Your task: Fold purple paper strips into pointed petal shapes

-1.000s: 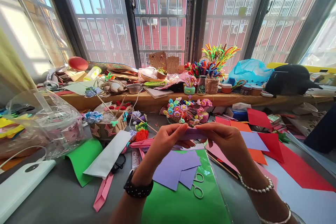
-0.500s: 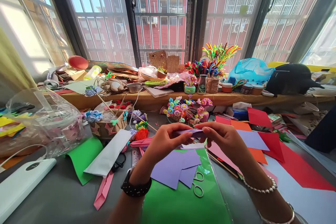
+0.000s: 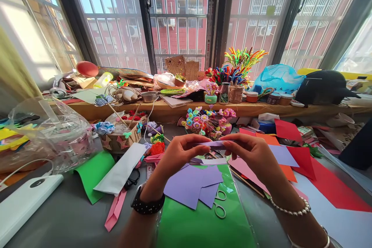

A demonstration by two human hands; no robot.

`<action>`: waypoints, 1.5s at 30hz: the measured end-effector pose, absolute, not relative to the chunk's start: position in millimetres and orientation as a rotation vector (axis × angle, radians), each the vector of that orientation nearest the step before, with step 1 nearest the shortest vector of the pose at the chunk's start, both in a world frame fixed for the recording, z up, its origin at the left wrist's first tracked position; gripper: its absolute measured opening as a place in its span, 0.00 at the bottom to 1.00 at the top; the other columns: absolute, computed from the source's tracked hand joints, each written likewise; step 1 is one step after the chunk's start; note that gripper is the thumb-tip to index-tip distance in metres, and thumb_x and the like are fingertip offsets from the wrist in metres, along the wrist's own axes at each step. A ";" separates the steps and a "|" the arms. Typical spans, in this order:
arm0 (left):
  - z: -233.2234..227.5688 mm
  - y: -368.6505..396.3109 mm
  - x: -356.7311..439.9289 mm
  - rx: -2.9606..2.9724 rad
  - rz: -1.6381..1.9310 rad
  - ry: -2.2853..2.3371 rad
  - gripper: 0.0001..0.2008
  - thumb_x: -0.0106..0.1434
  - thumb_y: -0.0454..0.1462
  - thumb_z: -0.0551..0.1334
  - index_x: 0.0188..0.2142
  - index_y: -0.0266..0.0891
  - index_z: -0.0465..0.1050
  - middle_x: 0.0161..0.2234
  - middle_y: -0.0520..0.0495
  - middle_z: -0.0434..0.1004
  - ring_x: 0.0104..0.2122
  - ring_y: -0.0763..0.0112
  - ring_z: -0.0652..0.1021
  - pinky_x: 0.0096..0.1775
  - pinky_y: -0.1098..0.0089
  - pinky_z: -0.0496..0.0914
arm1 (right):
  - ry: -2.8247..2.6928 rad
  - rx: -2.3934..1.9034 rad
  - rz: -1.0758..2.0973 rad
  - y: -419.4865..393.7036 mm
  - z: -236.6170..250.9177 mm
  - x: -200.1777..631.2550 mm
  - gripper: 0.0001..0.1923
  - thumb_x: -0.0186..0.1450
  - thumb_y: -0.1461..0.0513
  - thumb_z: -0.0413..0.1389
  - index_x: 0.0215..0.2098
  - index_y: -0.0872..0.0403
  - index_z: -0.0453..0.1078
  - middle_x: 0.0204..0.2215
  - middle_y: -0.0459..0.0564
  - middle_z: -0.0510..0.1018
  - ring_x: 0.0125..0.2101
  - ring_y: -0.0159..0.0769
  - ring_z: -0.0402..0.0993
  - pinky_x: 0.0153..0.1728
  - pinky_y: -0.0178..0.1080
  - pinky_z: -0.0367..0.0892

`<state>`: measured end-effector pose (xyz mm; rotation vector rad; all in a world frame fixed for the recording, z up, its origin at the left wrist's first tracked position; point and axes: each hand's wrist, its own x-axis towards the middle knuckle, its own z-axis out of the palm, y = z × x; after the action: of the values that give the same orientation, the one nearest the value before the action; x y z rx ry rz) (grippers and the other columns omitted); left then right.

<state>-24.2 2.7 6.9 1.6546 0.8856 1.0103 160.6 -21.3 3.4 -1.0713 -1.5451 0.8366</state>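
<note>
Between my two hands is a small piece of purple paper (image 3: 216,144), seen nearly edge-on. My left hand (image 3: 186,150) pinches its left end with thumb and fingers. The right end is pinched by my right hand (image 3: 245,150). Below them, purple paper sheets (image 3: 186,186) lie overlapping on a green sheet in a clear sleeve (image 3: 203,228). Scissors (image 3: 220,203) rest there, their handles showing and their blades hidden under the paper. A pale paper strip (image 3: 213,161) lies just beneath my hands.
Left are a white power strip (image 3: 29,205), a green sheet (image 3: 94,174), a white paper packet (image 3: 122,170) and a folded pink strip (image 3: 115,211). Red paper (image 3: 337,186) and orange paper lie right. Handmade flowers (image 3: 200,120) stand behind my hands, before a cluttered sill (image 3: 174,113).
The purple paper has turned slightly between my fingers and now looks flatter and more level. Both hands still pinch it, and my left wrist has shifted slightly left.
</note>
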 end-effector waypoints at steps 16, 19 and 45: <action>2.0 1.9 -30.0 2.230 1.175 0.957 0.10 0.57 0.37 0.57 0.35 0.37 0.74 0.31 0.48 0.78 0.28 0.71 0.77 0.31 0.75 0.70 | -1.480 -1.010 0.945 -20.4 0.1 161.2 0.09 0.54 0.58 0.57 0.29 0.56 0.72 0.16 0.43 0.72 0.18 0.27 0.67 0.19 0.30 0.63; 3.5 0.7 -30.2 2.317 1.149 0.934 0.09 0.57 0.36 0.57 0.35 0.37 0.73 0.30 0.49 0.78 0.28 0.72 0.76 0.32 0.76 0.69 | -1.471 -1.000 0.969 -21.0 0.4 160.4 0.09 0.54 0.58 0.57 0.28 0.56 0.72 0.16 0.43 0.72 0.18 0.27 0.67 0.19 0.29 0.63; 4.4 -5.0 -10.2 1.571 1.171 0.834 0.10 0.54 0.41 0.59 0.31 0.35 0.72 0.24 0.50 0.75 0.24 0.73 0.76 0.27 0.77 0.70 | -1.492 -0.968 0.887 -23.7 5.2 161.6 0.06 0.53 0.61 0.58 0.30 0.53 0.73 0.20 0.44 0.75 0.20 0.29 0.69 0.21 0.31 0.66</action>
<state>-10.2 -5.0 4.4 1.5713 0.8345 1.1714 161.6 -23.7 5.2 -0.9679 -1.4923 0.8871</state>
